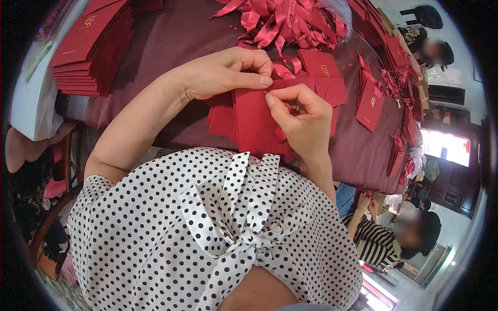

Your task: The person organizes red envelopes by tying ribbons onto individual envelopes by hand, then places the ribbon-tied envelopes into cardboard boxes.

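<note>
A dark red paper bag [254, 119] lies in front of me at the table's near edge, over other red pieces. My left hand [231, 72] reaches in at the bag's upper edge, thumb and index finger pinched together. Just below, my right hand [303, 114] pinches against the bag's face, its fingertips nearly meeting the left ones. Whatever is between the fingertips is too small to make out. A glossy red ribbon [290, 65] loops beside the left fingertips. Behind it lies another red bag [324, 67] with a gold emblem.
Loose red ribbons [280, 20] are heaped at the back. Stacked red bags [93, 41] stand at far left on the dark tablecloth [176, 31]. A finished-looking bag [369, 106] lies to the right. A person in a striped top [378, 236] sits at the right.
</note>
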A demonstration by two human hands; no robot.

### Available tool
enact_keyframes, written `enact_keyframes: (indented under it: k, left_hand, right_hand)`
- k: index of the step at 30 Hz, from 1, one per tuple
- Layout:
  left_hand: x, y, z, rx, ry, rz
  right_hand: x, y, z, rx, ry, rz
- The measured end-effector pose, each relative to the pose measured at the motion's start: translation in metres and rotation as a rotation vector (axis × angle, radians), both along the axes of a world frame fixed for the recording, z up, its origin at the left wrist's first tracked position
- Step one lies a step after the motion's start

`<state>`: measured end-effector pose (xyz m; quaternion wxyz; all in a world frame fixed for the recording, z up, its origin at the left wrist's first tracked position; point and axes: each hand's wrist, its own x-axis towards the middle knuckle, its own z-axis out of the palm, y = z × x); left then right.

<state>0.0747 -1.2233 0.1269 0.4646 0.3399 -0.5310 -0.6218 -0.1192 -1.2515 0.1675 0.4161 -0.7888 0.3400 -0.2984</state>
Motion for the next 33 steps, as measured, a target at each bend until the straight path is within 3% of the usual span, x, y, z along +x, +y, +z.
enact_keyframes:
  k: [8,11,13,14,16,17,19,23,27,30,33]
  left_hand:
    - [-0.005,0.000,0.003,-0.103,-0.123,0.031]
    - [-0.007,0.000,0.002,-0.108,-0.193,0.067]
    - [-0.007,-0.002,0.000,-0.242,-0.358,0.173]
    - [-0.007,-0.002,0.000,-0.232,-0.279,0.193]
    - [-0.005,-0.001,0.005,-0.271,-0.259,0.216]
    - [-0.007,-0.001,0.007,-0.350,-0.313,0.189]
    - [-0.012,0.006,0.013,-0.469,-0.401,0.169]
    - [0.005,0.005,0.024,-0.376,-0.295,-0.044]
    - [0.003,0.004,0.025,-0.297,-0.295,-0.027]
    - [0.010,-0.005,0.030,-0.535,-0.501,-0.209]
    - [0.004,-0.008,0.037,-0.482,-0.623,-0.275]
  right_hand:
    - [0.005,0.000,0.018,-0.318,0.172,0.085]
    - [0.006,0.000,0.015,-0.532,0.253,0.149]
    - [0.010,-0.002,0.011,-0.788,0.312,0.177]
    - [0.010,-0.005,0.010,-0.790,0.314,0.172]
    - [0.009,-0.012,0.006,-0.456,0.082,0.141]
    - [0.001,-0.015,-0.001,-0.079,-0.014,0.152]
    - [-0.004,-0.003,0.019,0.270,0.060,0.104]
    - [-0.011,0.013,0.016,-0.204,0.213,0.092]
    - [-0.009,0.021,0.019,-0.237,0.183,0.057]
    - [-0.009,0.020,0.016,-0.345,0.238,0.110]
    - [-0.010,0.016,0.014,-0.466,0.268,0.220]
